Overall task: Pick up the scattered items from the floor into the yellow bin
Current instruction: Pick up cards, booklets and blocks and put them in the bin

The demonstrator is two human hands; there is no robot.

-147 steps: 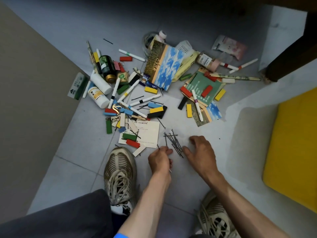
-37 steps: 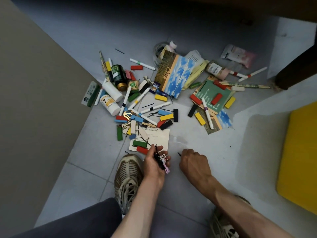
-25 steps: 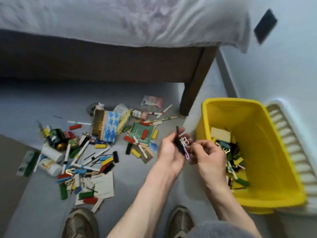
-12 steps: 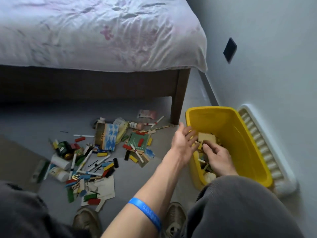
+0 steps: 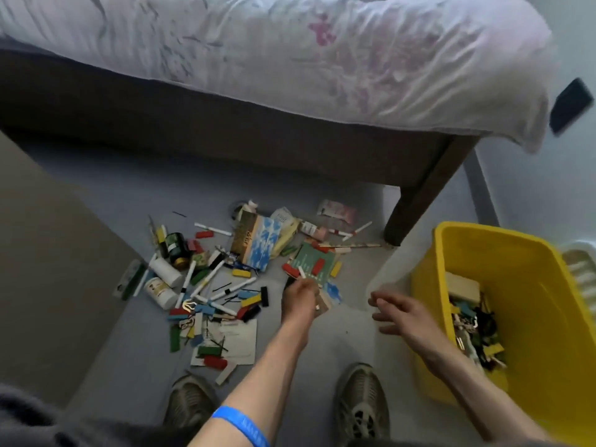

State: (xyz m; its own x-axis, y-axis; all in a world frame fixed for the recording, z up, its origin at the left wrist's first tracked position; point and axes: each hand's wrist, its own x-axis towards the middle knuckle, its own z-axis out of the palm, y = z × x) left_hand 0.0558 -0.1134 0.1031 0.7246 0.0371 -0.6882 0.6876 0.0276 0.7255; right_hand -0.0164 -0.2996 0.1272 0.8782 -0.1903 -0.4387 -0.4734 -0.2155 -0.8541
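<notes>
The left hand (image 5: 298,296) reached over the near right edge of the pile (image 5: 225,272) on the floor (image 5: 348,337); whether its grip was curled on anything could not be told. The right hand (image 5: 398,312) hovered between pile and bin (image 5: 545,317), fingers (image 5: 382,298) apart, holding nothing. The bin stood at the right, near the bed (image 5: 258,59) leg, with small items (image 5: 474,327) inside.
</notes>
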